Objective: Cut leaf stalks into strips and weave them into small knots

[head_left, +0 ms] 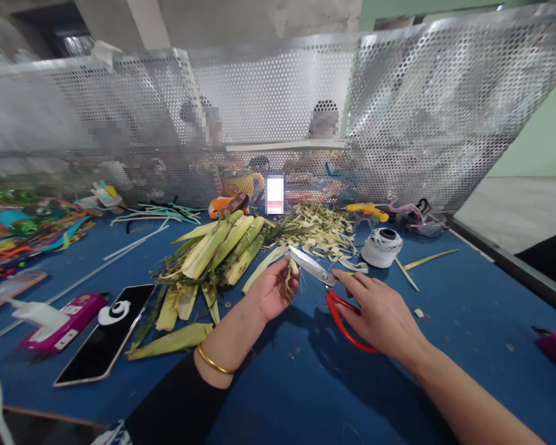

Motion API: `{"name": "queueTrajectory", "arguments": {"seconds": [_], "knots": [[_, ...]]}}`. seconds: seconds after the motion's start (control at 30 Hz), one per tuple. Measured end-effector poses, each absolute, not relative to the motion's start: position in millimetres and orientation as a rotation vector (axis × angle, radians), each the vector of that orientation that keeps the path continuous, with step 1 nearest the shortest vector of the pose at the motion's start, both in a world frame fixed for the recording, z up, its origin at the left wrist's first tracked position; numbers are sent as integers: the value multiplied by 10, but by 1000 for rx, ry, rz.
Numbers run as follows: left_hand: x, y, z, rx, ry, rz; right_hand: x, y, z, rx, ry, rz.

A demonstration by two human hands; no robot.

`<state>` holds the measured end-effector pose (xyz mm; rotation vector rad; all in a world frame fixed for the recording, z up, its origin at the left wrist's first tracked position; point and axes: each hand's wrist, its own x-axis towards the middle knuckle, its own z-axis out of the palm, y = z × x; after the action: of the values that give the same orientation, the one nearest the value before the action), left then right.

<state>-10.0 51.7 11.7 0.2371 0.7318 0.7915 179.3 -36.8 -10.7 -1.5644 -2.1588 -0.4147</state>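
My right hand [382, 312] grips red-handled scissors [347, 327], their blades pointing left and up. The blade tips reach my left hand [275, 287], whose fingers are closed around a small pale piece of corn husk [291, 275]. Part of that piece is hidden by the fingers. Just left of my left hand lies a heap of green-yellow corn husks [213, 253]. Beyond the blades spreads a pile of thin husk shreds [322, 225]. A roll of white tape or cord [382, 247] stands to the right of the scissors.
At left lie a black-screened phone [106, 337] and a magenta power strip [67, 324] with a white plug. Colourful strips [41, 238] fill the far left. A perforated metal screen [269, 80] borders the back, people behind it. A yellow tool [368, 211] lies near it.
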Motion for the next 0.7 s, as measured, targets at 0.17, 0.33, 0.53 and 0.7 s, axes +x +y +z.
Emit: {"name": "queueTrajectory", "arguments": {"seconds": [0.17, 0.33, 0.53, 0.7], "knots": [[-108, 535, 82, 234, 711, 788, 1792, -372, -111, -1568, -2166, -416], [-114, 543, 66, 234, 702, 793, 1802, -371, -141, -1560, -2160, -424], [-109, 533, 93, 220, 700, 774, 1809, -370, -160, -1579, -2154, -427], [-93, 527, 125, 243, 716, 780, 1794, -368, -164, -1630, -2042, -245]]}}
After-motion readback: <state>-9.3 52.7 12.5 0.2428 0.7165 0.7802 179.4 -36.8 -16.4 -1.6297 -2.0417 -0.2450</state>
